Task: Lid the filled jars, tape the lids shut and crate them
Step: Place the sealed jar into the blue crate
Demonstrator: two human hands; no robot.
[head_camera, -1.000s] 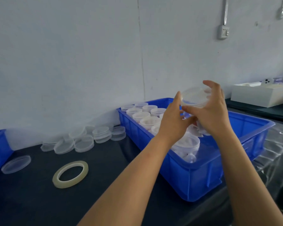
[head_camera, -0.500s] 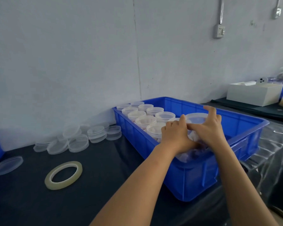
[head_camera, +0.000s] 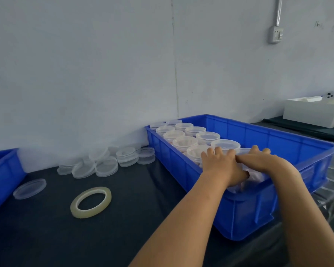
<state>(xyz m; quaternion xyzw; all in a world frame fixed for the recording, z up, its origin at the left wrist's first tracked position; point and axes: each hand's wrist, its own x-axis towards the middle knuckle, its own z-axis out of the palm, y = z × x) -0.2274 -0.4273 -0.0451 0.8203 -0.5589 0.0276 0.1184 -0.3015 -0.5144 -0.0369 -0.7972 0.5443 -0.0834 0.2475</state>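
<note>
Blue plastic crate (head_camera: 239, 209), at right of centre in the frame, is sitting on a dark table (head_camera: 123, 237) and holding two rows of lidded clear jars (head_camera: 189, 132) along its left wall. Both hands are reaching down inside it at the near end of the rows. The left hand (head_camera: 219, 166) is lying palm-down with its fingers curling over the top of a jar (head_camera: 245, 177), its thumb going down along the jar's side. The right hand (head_camera: 262, 160) is pressing across the same jar from the right, fingers bent over the lid's far edge; the two hands are touching each other. The jar itself is mostly hidden beneath them, resting low in the crate just beside the last lidded jars. At lower left of centre, a roll of tape (head_camera: 91, 202) is lying flat. Spare lids (head_camera: 104, 162) are lying heaped against the wall, and a single lid (head_camera: 29, 188) is lying near a second crate (head_camera: 2, 176) at the left edge.
</note>
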